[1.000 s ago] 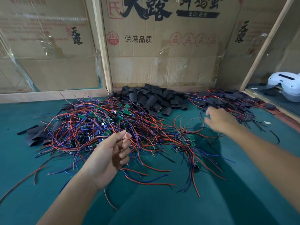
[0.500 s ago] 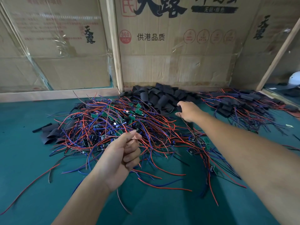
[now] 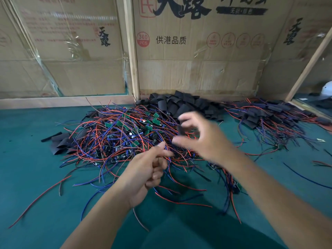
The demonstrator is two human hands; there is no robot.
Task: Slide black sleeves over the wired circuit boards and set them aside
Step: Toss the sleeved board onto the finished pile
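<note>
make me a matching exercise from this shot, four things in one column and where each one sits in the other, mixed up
Things:
1. pile of empty black sleeves
2. tangle of bare wired circuit boards
3. sleeved boards
4. white helmet

Places:
A. far right edge, past the wooden post
B. back centre, against the cardboard
C. right of the empty sleeves
D. centre of the green mat, ahead of the left hand

Pairs: 1-B, 2-D, 3-C, 4-A

Left hand [image 3: 143, 174] loosely curled; right hand [image 3: 206, 141] blurred
</note>
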